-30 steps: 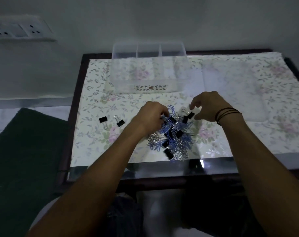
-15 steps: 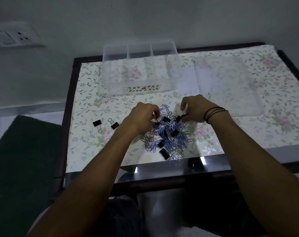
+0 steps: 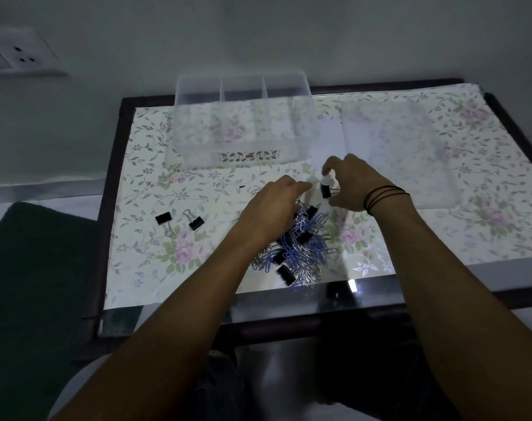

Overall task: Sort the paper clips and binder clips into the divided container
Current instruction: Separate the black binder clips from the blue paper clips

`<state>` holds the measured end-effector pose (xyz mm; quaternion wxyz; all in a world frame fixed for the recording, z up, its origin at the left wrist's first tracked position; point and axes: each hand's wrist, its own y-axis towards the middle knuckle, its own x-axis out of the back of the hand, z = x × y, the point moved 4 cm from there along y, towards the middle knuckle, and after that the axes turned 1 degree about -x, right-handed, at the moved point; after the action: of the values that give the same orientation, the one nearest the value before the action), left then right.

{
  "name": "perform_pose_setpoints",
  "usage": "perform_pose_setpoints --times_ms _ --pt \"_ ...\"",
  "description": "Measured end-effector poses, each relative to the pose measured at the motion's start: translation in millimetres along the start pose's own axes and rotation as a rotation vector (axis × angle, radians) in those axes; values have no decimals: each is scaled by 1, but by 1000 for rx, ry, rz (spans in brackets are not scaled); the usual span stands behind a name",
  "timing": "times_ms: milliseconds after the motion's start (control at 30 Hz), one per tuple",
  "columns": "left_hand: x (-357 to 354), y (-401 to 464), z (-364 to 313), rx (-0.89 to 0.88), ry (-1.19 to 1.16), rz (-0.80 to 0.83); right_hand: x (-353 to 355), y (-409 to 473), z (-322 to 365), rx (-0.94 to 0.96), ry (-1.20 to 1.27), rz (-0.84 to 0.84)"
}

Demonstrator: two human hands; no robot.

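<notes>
**Clip sorting at a floral-covered table, head view**

Right hand [image 3: 354,185] raised just above the table [image 3: 143,165], fingers curled, with one black binder clip [image 3: 325,190] pinched by its wire handles. Left hand [image 3: 272,208] laid palm down over the far edge of the mixed pile [image 3: 295,250] of blue and silver paper clips and black binder clips; fingers loosely extended, grasp on any clip not discernible. Clear divided container [image 3: 243,123] set at the back of the table, beyond both hands, compartments showing no contents. Two loose binder clips [image 3: 179,220] placed apart to the left of the pile. Dark cord bands [image 3: 383,196] worn on the right wrist.
</notes>
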<state>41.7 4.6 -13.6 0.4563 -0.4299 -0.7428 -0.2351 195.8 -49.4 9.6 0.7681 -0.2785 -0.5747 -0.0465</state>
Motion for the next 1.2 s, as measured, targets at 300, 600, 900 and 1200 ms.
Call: perform_pose_setpoints --times_ms 300,600,900,1200 --pt "-1 9 -13 51 154 41 -12 8 11 69 7 -79" --pt "-11 7 -6 -35 111 88 8 1 0 -47 25 -34" --pt "-12 2 -39 -4 197 37 21 -4 -4 -60 104 -36" --pt "-12 11 -43 89 22 59 27 -10 0 -41 169 -40"
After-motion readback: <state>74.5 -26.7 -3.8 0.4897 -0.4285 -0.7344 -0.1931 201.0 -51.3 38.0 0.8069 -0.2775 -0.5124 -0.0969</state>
